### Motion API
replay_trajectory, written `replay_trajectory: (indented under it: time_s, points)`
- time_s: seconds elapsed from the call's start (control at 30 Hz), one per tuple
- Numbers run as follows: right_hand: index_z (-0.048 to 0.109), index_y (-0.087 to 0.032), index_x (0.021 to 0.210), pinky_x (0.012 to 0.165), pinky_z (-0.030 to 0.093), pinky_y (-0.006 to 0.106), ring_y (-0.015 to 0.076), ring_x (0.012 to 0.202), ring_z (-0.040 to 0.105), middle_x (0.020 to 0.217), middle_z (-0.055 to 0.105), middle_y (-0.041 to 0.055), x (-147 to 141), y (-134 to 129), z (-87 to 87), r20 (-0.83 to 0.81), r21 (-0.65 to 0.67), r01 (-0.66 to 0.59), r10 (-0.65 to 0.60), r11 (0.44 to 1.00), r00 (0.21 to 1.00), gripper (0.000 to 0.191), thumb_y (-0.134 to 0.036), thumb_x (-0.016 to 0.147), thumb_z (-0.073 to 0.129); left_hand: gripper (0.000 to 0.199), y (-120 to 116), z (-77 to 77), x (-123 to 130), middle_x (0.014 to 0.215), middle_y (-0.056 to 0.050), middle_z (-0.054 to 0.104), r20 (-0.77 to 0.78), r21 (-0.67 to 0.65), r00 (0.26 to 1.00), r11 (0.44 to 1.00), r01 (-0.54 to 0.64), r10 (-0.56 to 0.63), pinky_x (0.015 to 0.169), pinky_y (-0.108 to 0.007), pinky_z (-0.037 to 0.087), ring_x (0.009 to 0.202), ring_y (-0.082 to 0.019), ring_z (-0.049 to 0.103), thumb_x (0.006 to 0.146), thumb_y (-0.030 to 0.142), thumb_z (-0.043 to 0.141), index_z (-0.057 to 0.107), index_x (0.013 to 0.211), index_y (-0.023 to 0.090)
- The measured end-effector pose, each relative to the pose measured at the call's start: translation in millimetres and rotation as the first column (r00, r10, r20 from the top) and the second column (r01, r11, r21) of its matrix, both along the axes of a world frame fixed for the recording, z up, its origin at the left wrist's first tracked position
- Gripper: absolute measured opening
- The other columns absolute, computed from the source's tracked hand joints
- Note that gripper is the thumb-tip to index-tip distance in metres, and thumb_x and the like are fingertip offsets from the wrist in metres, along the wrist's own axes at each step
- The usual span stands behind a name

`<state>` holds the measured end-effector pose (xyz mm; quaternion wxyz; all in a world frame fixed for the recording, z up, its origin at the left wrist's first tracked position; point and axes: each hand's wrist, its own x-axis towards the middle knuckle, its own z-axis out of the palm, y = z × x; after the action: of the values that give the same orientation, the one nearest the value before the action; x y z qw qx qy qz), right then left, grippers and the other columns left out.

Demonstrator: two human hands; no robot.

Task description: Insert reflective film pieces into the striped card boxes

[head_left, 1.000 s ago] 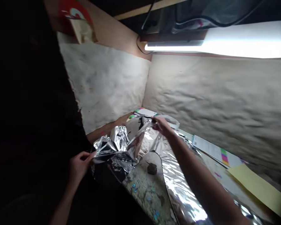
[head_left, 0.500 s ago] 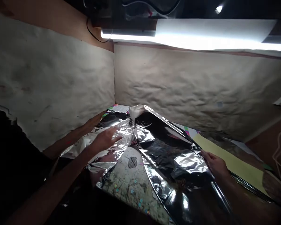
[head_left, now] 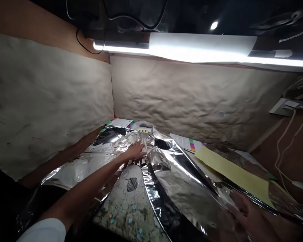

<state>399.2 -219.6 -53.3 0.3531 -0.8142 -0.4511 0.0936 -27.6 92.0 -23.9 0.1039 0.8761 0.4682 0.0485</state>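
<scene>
A shiny silver film sheet [head_left: 181,181] spreads across the worn, stained work surface [head_left: 126,208], bunched into folds near the middle and parted below them. My left hand [head_left: 135,150] rests on the bunched folds, fingers extended and thumb to the right. At the lower right, my right hand [head_left: 247,215] closes on the film's right side; its fingers are partly blurred behind the film. A small yellow printed strip [head_left: 143,131] shows just above the folds.
Printed cards [head_left: 120,123] lie at the back left, and another [head_left: 184,142] right of the film. A yellow sheet [head_left: 234,171] lies to the right. Paper-covered walls surround the surface. A lit tube [head_left: 192,57] hangs above; white cables [head_left: 284,151] drop from a socket.
My left hand has come down onto the bunched folds. My right hand has moved lower and towards me, spreading the film. The view has shifted right, showing the socket.
</scene>
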Motion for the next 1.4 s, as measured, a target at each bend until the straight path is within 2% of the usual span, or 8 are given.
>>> replay_trajectory:
  time_s: [0.13,0.3,0.43,0.63,0.8,1.0,1.2,1.4]
  points:
    - [0.056,-0.025,0.131,0.085,0.057,0.055,0.0396,0.107,0.065,0.12,0.068,0.0171,-5,34,26.8,0.186,0.004,-0.067,0.065,0.998,0.98,0.063,-0.06,0.078,0.053,0.07,-14,0.6,-3,0.161,-0.012,0.022,0.004,0.018,0.997,0.997,0.076,-0.076,0.116,-0.053,0.021,0.147,-0.034,0.019,0.094,0.062,0.034,0.027,0.152,0.024]
    - [0.059,-0.016,0.132,0.108,0.042,0.051,0.0322,0.13,0.051,0.137,0.058,0.0139,-83,132,60.2,0.356,-0.027,-0.464,0.442,0.886,0.823,0.058,-0.054,0.09,0.041,0.07,-33,-5.0,-11,0.156,-0.01,0.036,-0.033,0.023,0.982,0.982,0.186,-0.185,0.117,-0.056,0.016,0.145,-0.034,0.025,0.089,0.064,0.047,0.038,0.147,0.025]
    - [0.039,-0.018,0.149,0.115,0.031,0.053,0.0308,0.144,0.03,0.155,0.035,0.0113,-130,187,37.3,0.383,-0.198,-0.593,0.619,0.78,0.686,0.066,-0.054,0.093,0.04,0.068,-40,-6.9,-28,0.156,-0.009,0.035,-0.028,0.092,0.984,0.98,0.178,-0.176,0.118,-0.056,0.012,0.147,-0.034,0.019,0.091,0.063,0.045,0.039,0.147,0.024]
    - [0.045,-0.037,0.145,0.118,0.029,0.048,0.0278,0.144,0.028,0.154,0.038,0.0023,-90,180,-11.5,0.335,-0.348,-0.528,0.629,0.775,0.701,0.058,-0.058,0.091,0.041,0.068,-35,-3.8,-39,0.156,-0.007,0.035,0.046,0.012,0.984,0.985,0.172,-0.172,0.116,-0.056,0.021,0.147,-0.033,0.021,0.089,0.069,0.043,0.043,0.144,0.028]
    - [0.05,-0.02,0.142,0.116,0.028,0.051,0.0298,0.141,0.036,0.149,0.046,0.0117,-110,233,39.1,0.378,-0.184,-0.51,0.54,0.84,0.752,0.062,-0.055,0.098,0.027,0.071,-33,-6.8,-31,0.156,-0.01,0.034,0.129,0.098,0.985,0.99,0.104,-0.117,0.118,-0.054,0.017,0.147,-0.031,0.021,0.093,0.069,0.031,0.042,0.145,0.021]
    - [0.025,-0.021,0.154,0.118,0.02,0.045,0.0264,0.148,0.018,0.162,0.019,0.0086,-192,340,59.9,0.465,-0.317,-0.617,0.685,0.72,0.56,0.063,-0.052,0.1,0.032,0.072,-39,-11.7,-33,0.158,-0.008,0.03,0.07,0.045,0.957,0.959,0.28,-0.282,0.116,-0.056,0.018,0.147,-0.032,0.023,0.092,0.067,0.037,0.032,0.151,0.027]
    - [0.022,-0.015,0.155,0.116,0.02,0.051,0.0304,0.148,0.019,0.16,0.022,0.015,-190,332,20.2,0.469,-0.34,-0.499,0.603,0.797,0.645,0.064,-0.049,0.101,0.031,0.077,-33,-11.6,-39,0.158,-0.008,0.029,0.089,0.03,0.954,0.958,0.284,-0.286,0.116,-0.056,0.02,0.146,-0.033,0.026,0.087,0.072,0.042,0.035,0.15,0.029]
    - [0.042,-0.017,0.146,0.112,0.032,0.032,0.0226,0.138,0.041,0.15,0.046,0.0076,-209,306,31.7,0.435,-0.313,-0.553,0.634,0.772,0.639,0.055,-0.046,0.099,0.042,0.074,-32,-11.7,-40,0.158,-0.008,0.028,0.026,0.024,0.959,0.959,0.283,-0.283,0.116,-0.055,0.021,0.146,-0.032,0.026,0.088,0.067,0.045,0.037,0.15,0.027]
